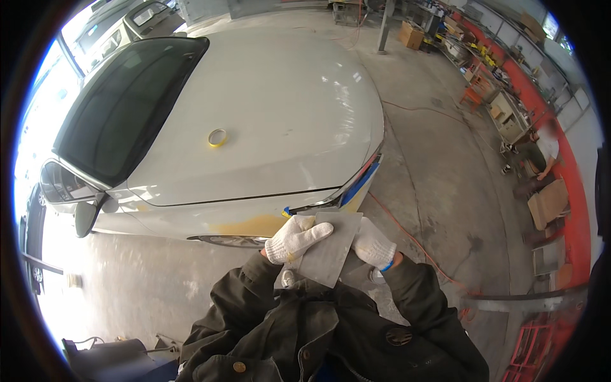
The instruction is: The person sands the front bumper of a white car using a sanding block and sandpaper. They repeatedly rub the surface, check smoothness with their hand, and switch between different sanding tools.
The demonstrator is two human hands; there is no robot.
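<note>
A flat grey rectangular sheet (334, 248), which looks like sandpaper, is held up in front of my chest. My left hand (291, 240), in a white knit glove, grips its left side with the thumb lying across the front face. At the right edge my gloved right hand (373, 244) is closed on it, its fingertips hidden behind. Just beyond my hands stands a white car (267, 114). Its front fender carries a yellowish filler patch (249, 225), and blue masking tape (363, 181) runs along the headlight edge.
A yellow tape roll (217, 138) lies on the car's hood. An orange hose (407, 232) crosses the concrete floor at right. Another person (541, 153) sits by the red-striped wall, near a cardboard box (548, 204). A post (386, 28) rises at the back.
</note>
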